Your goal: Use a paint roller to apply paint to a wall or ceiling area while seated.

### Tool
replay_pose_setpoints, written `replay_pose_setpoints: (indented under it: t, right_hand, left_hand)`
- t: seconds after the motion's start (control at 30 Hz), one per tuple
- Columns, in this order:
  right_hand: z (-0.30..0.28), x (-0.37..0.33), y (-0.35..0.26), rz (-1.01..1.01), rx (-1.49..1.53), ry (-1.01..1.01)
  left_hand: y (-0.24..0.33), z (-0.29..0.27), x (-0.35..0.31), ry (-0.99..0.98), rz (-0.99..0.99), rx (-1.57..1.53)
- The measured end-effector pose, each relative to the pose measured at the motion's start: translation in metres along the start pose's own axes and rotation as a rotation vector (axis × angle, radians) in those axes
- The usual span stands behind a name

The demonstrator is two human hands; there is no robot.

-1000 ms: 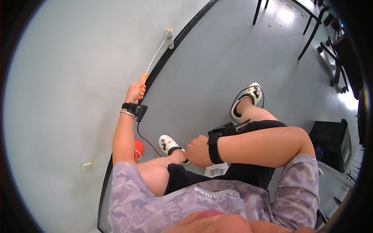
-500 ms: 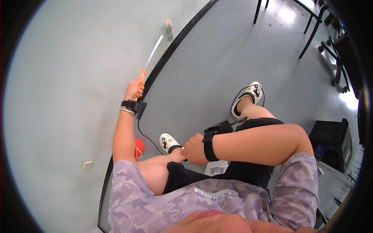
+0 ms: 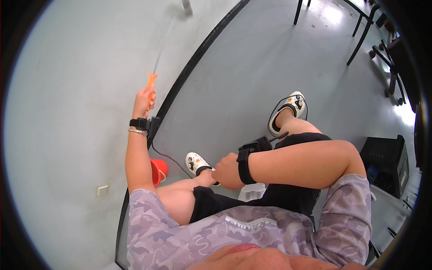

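Note:
My left hand (image 3: pixel 144 99) is stretched out toward the pale wall and closed round the orange handle of a paint roller (image 3: pixel 152 83). A thin metal rod, smeared by motion, runs up from the handle to a small whitish roller head (image 3: pixel 187 8) at the wall, near the top edge of the view. Bent across my lap, my right arm brings my right hand (image 3: pixel 227 172) above my legs. Its fingers are loosely curled, and nothing shows in them. A black device is strapped to each wrist.
A red bucket (image 3: pixel 159 172) with a pale handle stands by the wall, below my left forearm. White plastic (image 3: pixel 252 192) shows between my legs. Cables trail near my shoes. On the right are a black computer case (image 3: pixel 383 164) and a wheeled chair (image 3: pixel 390 74). A wall switch (image 3: pixel 102 190) sits lower left.
My left hand has moved up and left with the paint roller, and the roller head has gone higher along the wall. More of the red bucket shows. My right hand has barely shifted.

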State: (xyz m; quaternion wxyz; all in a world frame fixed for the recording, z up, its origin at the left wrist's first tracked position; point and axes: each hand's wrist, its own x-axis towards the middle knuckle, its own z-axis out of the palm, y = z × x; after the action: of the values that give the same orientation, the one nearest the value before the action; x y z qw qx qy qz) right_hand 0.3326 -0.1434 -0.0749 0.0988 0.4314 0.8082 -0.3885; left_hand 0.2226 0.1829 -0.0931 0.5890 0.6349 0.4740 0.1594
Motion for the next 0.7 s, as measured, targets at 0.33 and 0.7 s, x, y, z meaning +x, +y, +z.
replay_pose_setpoints:
  t: [0.33,0.7]
  right_hand:
    - [0.003,0.006,0.002,-0.010,0.023,-0.005]
    - [0.002,0.011,0.010,0.002,0.056,0.009]
  left_hand:
    - [0.018,-0.003,-0.026,-0.010,-0.014,-0.108]
    - [-0.045,-0.049,-0.034,-0.025,-0.194,0.008]
